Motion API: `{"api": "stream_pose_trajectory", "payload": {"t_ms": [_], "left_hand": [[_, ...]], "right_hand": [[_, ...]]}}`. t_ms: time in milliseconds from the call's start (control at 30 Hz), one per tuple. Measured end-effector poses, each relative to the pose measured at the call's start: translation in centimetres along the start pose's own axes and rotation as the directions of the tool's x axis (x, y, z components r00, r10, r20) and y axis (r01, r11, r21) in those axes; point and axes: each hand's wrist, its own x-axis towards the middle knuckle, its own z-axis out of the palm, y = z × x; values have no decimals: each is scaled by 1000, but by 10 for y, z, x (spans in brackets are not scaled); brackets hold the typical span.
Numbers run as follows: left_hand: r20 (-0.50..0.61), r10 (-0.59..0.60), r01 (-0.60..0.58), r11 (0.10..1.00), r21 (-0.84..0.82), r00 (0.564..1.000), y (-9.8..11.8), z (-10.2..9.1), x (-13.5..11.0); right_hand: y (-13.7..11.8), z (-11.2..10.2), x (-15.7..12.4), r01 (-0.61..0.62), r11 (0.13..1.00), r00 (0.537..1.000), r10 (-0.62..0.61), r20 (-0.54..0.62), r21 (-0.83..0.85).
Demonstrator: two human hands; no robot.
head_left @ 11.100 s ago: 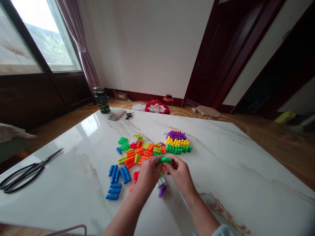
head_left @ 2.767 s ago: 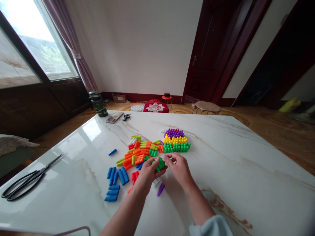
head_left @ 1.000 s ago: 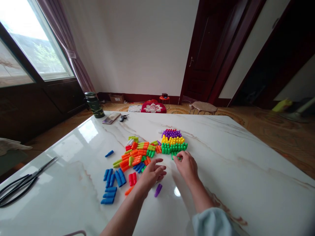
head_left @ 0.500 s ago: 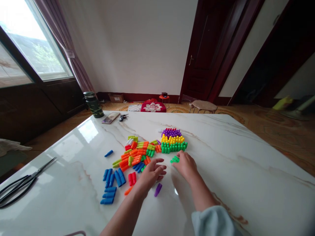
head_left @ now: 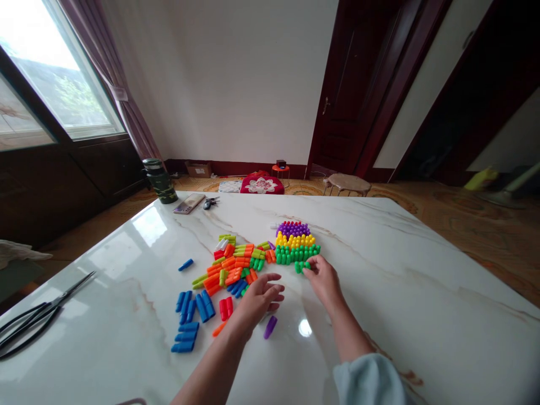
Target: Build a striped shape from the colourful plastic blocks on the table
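Head view: green pieces [head_left: 299, 266], right of the frame's lower centre, sit just below the standing green row [head_left: 291, 256]. Right hand [head_left: 324, 279]: thumb and fingers clamped on their right end. Left hand [head_left: 260, 295]: fingers apart. Pieces are probably light, stiff, slightly slippery plastic; grip across opposite sides.

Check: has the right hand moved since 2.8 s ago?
Yes: the right hand has shifted rightward and slightly forward, judged against the phone.
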Motion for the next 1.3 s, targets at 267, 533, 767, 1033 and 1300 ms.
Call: {"api": "stream_pose_trajectory", "payload": {"t_ms": [267,533,767,1033,1300], "left_hand": [[11,4,-4,1000,15,1000,2,-1,-1],[12,-2,1,1000,21,1000,4,-1,-2],[6,-4,4,1000,19,1000,5,0,-3],[5,-9,9,1000,17,1000,5,-1,-2],[-1,-1,1,1000,14,1000,6,-1,-2]], "right_hand": [[2,2,0,-11,987,1000,7,-26,-160],[-15,-11,-16,-29,917,997,53,51,-398],[-7,5,-10,158,926,981,-107,163,-343],[-8,11,-5,204,899,975,-150,166,-387],[-8,12,-5,229,881,972,-181,152,-413]]}}
